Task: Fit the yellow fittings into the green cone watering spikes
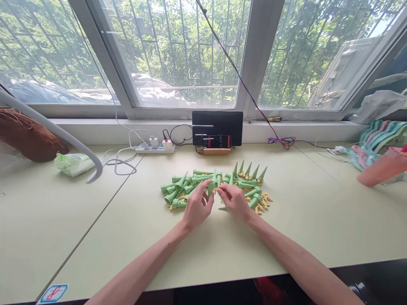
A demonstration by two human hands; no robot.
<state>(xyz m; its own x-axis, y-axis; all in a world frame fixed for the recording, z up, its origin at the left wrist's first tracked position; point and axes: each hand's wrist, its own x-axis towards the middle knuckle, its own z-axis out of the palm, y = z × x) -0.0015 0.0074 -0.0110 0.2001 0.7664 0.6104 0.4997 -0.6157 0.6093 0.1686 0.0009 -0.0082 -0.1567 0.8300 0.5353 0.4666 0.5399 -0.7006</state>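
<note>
My left hand (197, 204) is closed on a green plastic spike (211, 186), held upright between thumb and fingers above the table. Close beside it, the fingertips of my right hand (235, 202) pinch a small yellow piece (215, 191) against the spike's side; its exact shape is too small to tell. Ribbed green cones (173, 195) lie in a heap behind and left of my hands. To the right, loose yellow pieces (262, 205) lie among more cones. Several green spikes (255, 171) stand point up in a row at the back right, with yellow parts at their bases.
A dark tablet (218, 123) with a lit phone (217, 141) before it stands by the window. A power strip (155, 147) with cables sits left of them. A white curved tube (63, 131) crosses the left side. An orange-pink container (381, 167) is at the right.
</note>
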